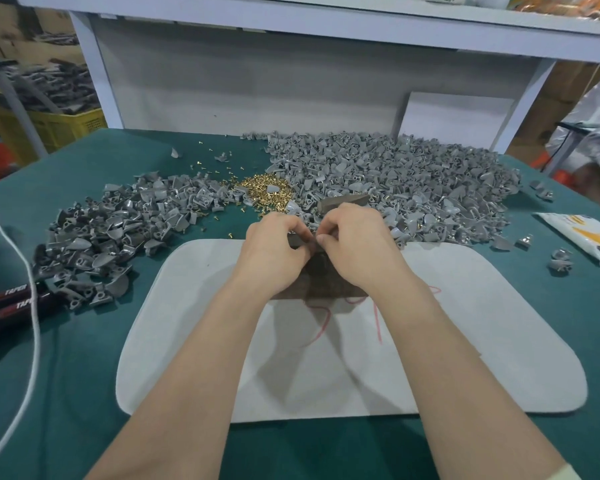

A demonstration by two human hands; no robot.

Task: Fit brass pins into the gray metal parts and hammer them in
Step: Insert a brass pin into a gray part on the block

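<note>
Your left hand (274,249): curled, pinching a gray metal part (298,241) over the dark block (321,284).
Your right hand (357,249): fingertips pinching the same part.
Brass pins (262,192): heaped just beyond.

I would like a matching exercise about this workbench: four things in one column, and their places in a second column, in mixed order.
Things:
1. brass pins
2. white mat
3. black-handled tool
4. printed packet

Places:
a. at the left edge of the table
b. nearest the person, in the middle
c. between the two heaps of gray parts
d. at the right edge

Pairs: 1-c, 2-b, 3-a, 4-d.
</note>
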